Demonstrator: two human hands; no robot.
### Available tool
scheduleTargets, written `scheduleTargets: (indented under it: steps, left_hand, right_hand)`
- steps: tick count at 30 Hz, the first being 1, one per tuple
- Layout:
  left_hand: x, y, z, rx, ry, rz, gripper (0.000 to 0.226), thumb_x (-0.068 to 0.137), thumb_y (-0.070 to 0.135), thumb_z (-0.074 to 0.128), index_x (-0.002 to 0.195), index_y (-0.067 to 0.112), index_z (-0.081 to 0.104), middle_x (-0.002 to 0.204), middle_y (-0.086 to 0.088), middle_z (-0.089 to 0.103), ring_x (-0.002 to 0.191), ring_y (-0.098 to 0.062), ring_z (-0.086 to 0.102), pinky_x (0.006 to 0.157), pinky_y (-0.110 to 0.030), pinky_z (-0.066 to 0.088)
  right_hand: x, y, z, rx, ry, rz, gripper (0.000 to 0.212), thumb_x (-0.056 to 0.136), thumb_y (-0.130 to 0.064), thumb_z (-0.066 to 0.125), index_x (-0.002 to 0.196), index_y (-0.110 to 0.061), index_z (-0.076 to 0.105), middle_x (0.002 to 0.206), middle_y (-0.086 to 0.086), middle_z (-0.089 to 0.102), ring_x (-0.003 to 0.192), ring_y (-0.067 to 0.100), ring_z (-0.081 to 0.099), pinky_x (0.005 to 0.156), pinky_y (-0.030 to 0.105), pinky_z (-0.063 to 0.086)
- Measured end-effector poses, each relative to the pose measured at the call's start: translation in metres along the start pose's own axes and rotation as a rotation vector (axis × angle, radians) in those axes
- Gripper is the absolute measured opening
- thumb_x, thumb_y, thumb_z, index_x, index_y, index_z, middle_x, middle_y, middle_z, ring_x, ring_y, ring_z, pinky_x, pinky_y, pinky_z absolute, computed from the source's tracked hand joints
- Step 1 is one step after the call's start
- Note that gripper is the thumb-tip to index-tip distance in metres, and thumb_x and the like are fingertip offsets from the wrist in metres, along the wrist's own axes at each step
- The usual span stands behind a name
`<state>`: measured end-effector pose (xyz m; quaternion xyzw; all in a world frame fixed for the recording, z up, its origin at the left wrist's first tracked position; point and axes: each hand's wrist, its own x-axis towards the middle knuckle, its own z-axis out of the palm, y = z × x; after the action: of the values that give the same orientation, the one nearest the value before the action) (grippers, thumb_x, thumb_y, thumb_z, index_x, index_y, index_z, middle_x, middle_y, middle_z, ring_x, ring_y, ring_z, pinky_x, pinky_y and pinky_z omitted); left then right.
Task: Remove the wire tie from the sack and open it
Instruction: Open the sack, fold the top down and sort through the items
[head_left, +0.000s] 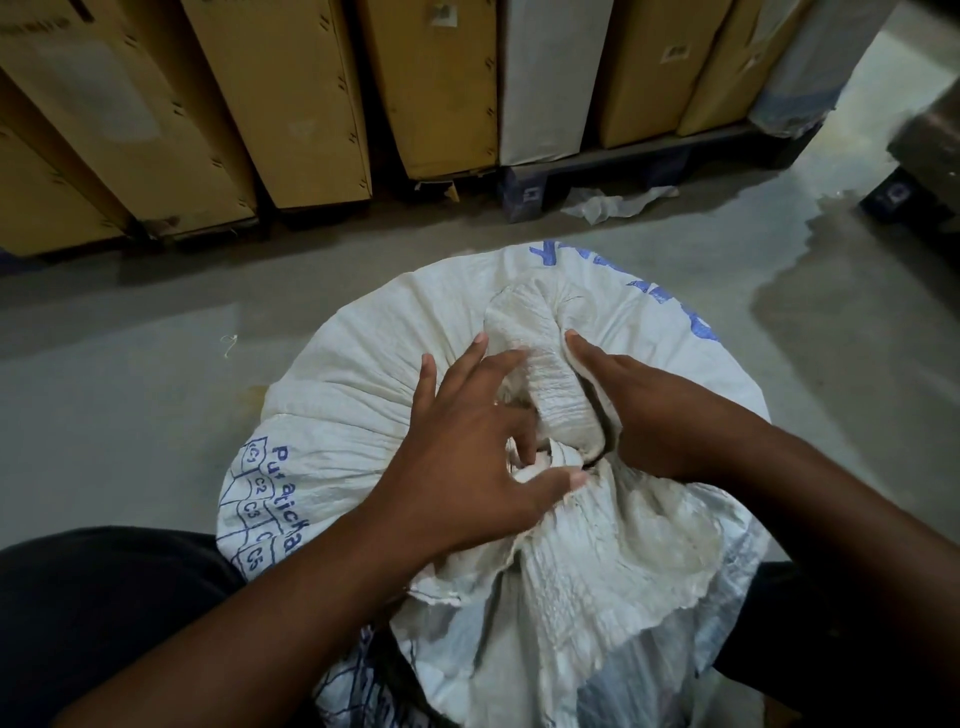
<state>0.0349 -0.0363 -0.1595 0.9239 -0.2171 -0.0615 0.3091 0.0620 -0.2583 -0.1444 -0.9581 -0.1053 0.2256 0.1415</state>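
A big white woven sack (363, 374) with blue printing stands on the floor in front of me, its top bunched into a twisted neck (558, 395). My left hand (467, 452) lies on the sack's top with fingers spread, thumb and a finger pinching the fabric at the knot (550, 462). My right hand (649, 410) presses against the right side of the neck, fingers curled around the gathered cloth. A dark thin band shows at the neck's base by the right hand; I cannot tell whether it is the wire tie. The loose sack mouth (597, 571) spills toward me.
Tall cardboard boxes (291, 98) stand on pallets (649, 161) along the back. A crumpled clear plastic scrap (613, 202) lies on the grey concrete floor (130, 364). A wet patch (831, 270) spreads at the right. My dark-clothed knees flank the sack.
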Motion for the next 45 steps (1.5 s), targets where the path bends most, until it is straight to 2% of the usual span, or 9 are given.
scheduleTargets:
  steps: [2,6,12,22,27,32,37,40,45]
  left_hand:
    - [-0.002,0.002,0.000,0.042,-0.027,0.032,0.051,0.068,0.083,0.062,0.074,0.032,0.066,0.167,0.019,0.021,0.157,-0.003,-0.012,0.124,-0.050,-0.017]
    - [-0.002,-0.001,-0.002,0.075,-0.054,0.085,0.024,0.074,0.052,0.074,0.077,0.031,0.065,0.167,0.015,0.024,0.158,-0.006,-0.011,0.125,-0.049,-0.017]
    - [0.012,-0.017,-0.025,-0.034,-0.003,-0.149,0.012,0.079,0.037,0.078,0.073,0.035,0.067,0.163,0.012,0.034,0.158,-0.009,0.008,0.127,-0.050,-0.007]
    - [0.025,-0.067,-0.087,0.130,0.183,-0.559,0.021,0.080,0.022,0.077,0.064,0.030,0.065,0.135,-0.005,0.054,0.123,-0.029,0.054,0.110,-0.046,0.042]
    - [0.022,-0.080,-0.096,0.380,0.083,-0.687,0.020,0.079,0.031,0.072,0.096,0.023,0.079,0.130,-0.011,0.052,0.127,-0.035,0.049,0.116,-0.056,0.033]
    - [0.015,-0.038,-0.064,0.325,0.288,-0.315,0.043,0.083,0.025,0.070,0.125,0.016,0.068,0.161,-0.011,0.035,0.153,-0.029,0.026,0.127,-0.054,-0.004]
    - [0.007,0.014,-0.050,0.232,0.500,0.170,0.029,0.080,0.012,0.066,0.109,0.011,0.068,0.151,-0.016,0.047,0.144,-0.033,0.041,0.118,-0.055,0.028]
    - [-0.004,0.033,-0.037,0.132,0.483,0.370,0.005,0.087,0.012,0.067,0.092,0.011,0.068,0.113,-0.007,0.061,0.093,-0.025,0.057,0.078,-0.045,0.046]
    - [-0.006,0.022,-0.021,-0.017,0.169,0.255,0.006,0.093,0.025,0.065,0.097,0.027,0.067,0.084,0.017,0.057,0.075,-0.002,0.053,0.065,-0.028,0.048]
  right_hand:
    - [0.000,0.001,0.000,-0.002,0.002,0.000,0.109,0.085,-0.009,0.063,0.162,-0.036,-0.010,0.159,0.009,0.038,0.130,0.032,0.054,0.103,0.043,0.048]
    - [-0.001,0.004,0.001,-0.024,-0.002,0.022,0.110,0.085,-0.005,0.061,0.162,-0.038,-0.011,0.159,0.007,0.038,0.129,0.032,0.054,0.100,0.041,0.050]
    - [-0.002,0.005,0.002,-0.059,-0.032,0.034,0.105,0.092,-0.014,0.061,0.161,-0.034,-0.015,0.154,0.009,0.041,0.131,0.031,0.053,0.105,0.044,0.046]
    - [-0.008,0.004,0.008,-0.161,-0.085,0.034,0.106,0.088,-0.008,0.057,0.160,-0.033,-0.018,0.152,0.010,0.036,0.113,0.036,0.063,0.094,0.047,0.053]
    - [-0.007,0.004,0.007,-0.177,-0.103,0.034,0.104,0.090,-0.012,0.057,0.159,-0.036,-0.017,0.156,0.009,0.035,0.120,0.035,0.060,0.098,0.046,0.052]
    - [-0.006,0.001,-0.001,-0.151,-0.091,0.065,0.101,0.088,-0.018,0.061,0.162,-0.036,-0.006,0.154,0.006,0.044,0.132,0.030,0.054,0.105,0.045,0.048]
    - [-0.016,-0.007,-0.019,-0.150,0.006,0.091,0.087,0.083,-0.023,0.067,0.158,-0.035,0.025,0.151,-0.002,0.050,0.135,0.024,0.051,0.105,0.044,0.048]
    - [-0.022,-0.011,-0.030,-0.214,0.143,0.077,0.062,0.084,-0.032,0.070,0.142,-0.029,0.049,0.145,-0.008,0.055,0.129,0.021,0.056,0.099,0.044,0.051]
    - [-0.031,-0.029,-0.035,-0.071,0.480,-0.086,0.045,0.085,-0.032,0.079,0.129,-0.030,0.069,0.130,-0.015,0.068,0.098,0.007,0.066,0.083,0.029,0.047]
